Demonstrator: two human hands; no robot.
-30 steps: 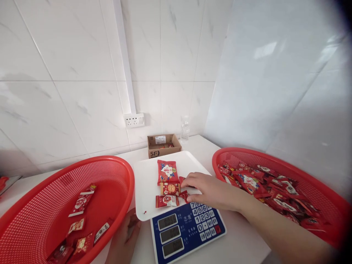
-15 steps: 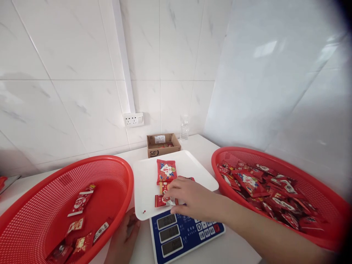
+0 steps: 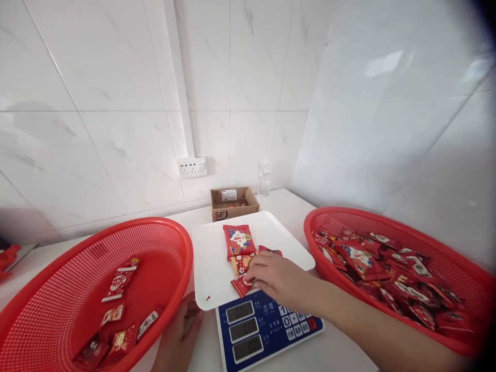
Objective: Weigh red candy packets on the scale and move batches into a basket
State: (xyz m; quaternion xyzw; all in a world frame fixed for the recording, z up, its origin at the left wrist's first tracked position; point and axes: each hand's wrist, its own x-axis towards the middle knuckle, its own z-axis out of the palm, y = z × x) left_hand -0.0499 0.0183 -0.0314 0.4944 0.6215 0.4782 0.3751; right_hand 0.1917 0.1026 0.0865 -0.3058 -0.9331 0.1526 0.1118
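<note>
Small red snack packet (image 3: pixel 240 285) handled on the digital scale's (image 3: pixel 267 338) white tray (image 3: pixel 211 258).
Its right end is covered by the right hand's (image 3: pixel 279 279) curled fingers; a pinch cannot be confirmed. The left hand (image 3: pixel 181 333) is loosely curled, thumb apart, beside the tray. Pressure on the tray is best avoided, lest the reading be disturbed.

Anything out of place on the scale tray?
A tiny red speck sits alone at the near-left corner of the white tray, apart from the wrapped packets. Possibly stray debris; too small to identify.
</note>
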